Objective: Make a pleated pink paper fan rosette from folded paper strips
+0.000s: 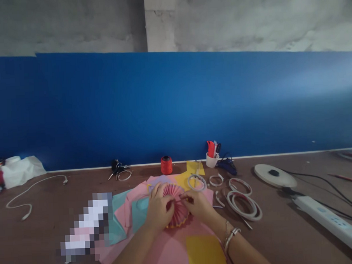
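Observation:
A round pleated pink paper rosette (179,214) with a yellowish edge is between my two hands, above sheets of coloured paper. My left hand (160,206) grips its left side, thumb near the centre and fingers round the far edge. On the right, my right hand (196,203) has thumb and finger pinched at the rosette's upper right, close to the middle. Whether a small piece sits in that pinch is too small to see. Pink paper (166,249), teal paper (117,230) and a yellow sheet (206,253) lie beneath and around.
Behind stand a red thread spool (166,166) and a white cup (212,160) of tools. Rolls of white tape (245,205) lie right, before a power strip (331,218) and a round pale disc (274,176). Keys (117,170), a cable (32,187) and a blurred phone-like object (86,225) are left.

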The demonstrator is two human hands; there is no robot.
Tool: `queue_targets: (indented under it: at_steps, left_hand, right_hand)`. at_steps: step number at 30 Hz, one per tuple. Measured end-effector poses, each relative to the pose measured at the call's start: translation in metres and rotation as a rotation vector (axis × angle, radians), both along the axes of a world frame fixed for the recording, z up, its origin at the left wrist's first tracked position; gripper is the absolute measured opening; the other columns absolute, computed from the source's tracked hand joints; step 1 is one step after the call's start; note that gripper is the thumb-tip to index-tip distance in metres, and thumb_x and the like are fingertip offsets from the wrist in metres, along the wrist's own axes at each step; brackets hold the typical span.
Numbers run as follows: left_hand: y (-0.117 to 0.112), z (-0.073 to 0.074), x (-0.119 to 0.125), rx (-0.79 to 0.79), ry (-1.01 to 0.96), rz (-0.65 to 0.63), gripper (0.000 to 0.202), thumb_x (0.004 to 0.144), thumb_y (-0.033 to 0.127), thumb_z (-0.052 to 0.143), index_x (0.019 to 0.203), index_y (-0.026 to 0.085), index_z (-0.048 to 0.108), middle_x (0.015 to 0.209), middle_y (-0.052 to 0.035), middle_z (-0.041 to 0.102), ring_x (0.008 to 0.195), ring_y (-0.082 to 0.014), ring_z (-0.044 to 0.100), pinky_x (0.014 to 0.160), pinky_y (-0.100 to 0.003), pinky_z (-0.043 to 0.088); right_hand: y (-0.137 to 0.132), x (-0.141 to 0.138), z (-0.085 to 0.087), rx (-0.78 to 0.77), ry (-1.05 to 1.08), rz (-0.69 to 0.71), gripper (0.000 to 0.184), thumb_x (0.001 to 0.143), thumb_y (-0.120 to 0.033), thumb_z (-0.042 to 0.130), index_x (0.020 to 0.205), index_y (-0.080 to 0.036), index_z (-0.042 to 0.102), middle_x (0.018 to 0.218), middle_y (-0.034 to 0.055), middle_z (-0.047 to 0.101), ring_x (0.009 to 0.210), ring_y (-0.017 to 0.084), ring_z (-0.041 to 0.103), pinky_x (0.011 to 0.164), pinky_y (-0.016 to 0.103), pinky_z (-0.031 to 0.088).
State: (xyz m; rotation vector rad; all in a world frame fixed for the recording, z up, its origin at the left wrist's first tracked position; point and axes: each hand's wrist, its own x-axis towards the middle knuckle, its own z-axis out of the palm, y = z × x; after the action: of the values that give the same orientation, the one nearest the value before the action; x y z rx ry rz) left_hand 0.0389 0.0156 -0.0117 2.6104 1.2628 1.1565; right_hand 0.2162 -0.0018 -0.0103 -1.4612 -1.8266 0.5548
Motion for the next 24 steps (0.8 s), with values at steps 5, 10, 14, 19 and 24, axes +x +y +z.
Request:
queue_targets:
  at_steps: [5,10,14,19,24]
  left_hand:
    - [0.003,-0.005,0.001,-0.016,-0.029,0.006,0.020,0.071,0.009,0.056,0.076,0.024,0.070,0.111,-0.0079,0.061,0.111,-0.0303,0.050,0.093,-0.052,0.042]
    - [0.005,-0.006,-0.001,-0.071,-0.066,0.069,0.016,0.073,0.010,0.054,0.080,0.020,0.065,0.093,-0.0074,0.063,0.094,-0.0253,0.055,0.084,-0.044,0.045]
    - [0.008,-0.010,-0.004,-0.118,-0.036,0.111,0.012,0.074,0.013,0.057,0.078,0.020,0.065,0.088,-0.0064,0.063,0.091,-0.0245,0.055,0.082,-0.042,0.044]
    - [0.008,-0.010,-0.005,-0.111,-0.042,0.143,0.009,0.073,0.016,0.059,0.076,0.021,0.065,0.087,-0.0057,0.064,0.089,-0.0244,0.056,0.081,-0.041,0.043]
    - [0.008,-0.008,-0.006,-0.081,-0.038,0.138,0.013,0.071,0.011,0.059,0.075,0.021,0.065,0.086,-0.0057,0.065,0.089,-0.0249,0.056,0.081,-0.041,0.044]
  right_hand:
    - [-0.002,0.002,0.002,0.040,-0.141,0.051,0.024,0.072,-0.009,0.049,0.071,-0.018,0.071,0.073,0.0051,0.069,0.071,0.017,0.061,0.065,0.024,0.041]
    - [-0.005,0.000,0.006,0.016,-0.224,0.059,0.022,0.074,-0.011,0.050,0.070,-0.017,0.071,0.073,0.0056,0.068,0.072,0.017,0.060,0.067,0.024,0.040]
    - [-0.005,0.002,0.007,0.003,-0.286,-0.015,0.018,0.074,-0.012,0.052,0.069,-0.018,0.068,0.071,0.0038,0.067,0.069,0.016,0.058,0.063,0.023,0.038]
    - [-0.004,0.007,0.003,0.022,-0.332,-0.045,0.016,0.074,-0.012,0.054,0.063,-0.017,0.065,0.073,0.0034,0.063,0.070,0.015,0.057,0.061,0.022,0.036]
    - [0.001,0.018,0.005,0.051,-0.410,-0.173,0.031,0.086,-0.027,0.048,0.061,-0.017,0.063,0.073,0.0056,0.063,0.068,0.016,0.057,0.062,0.025,0.036]
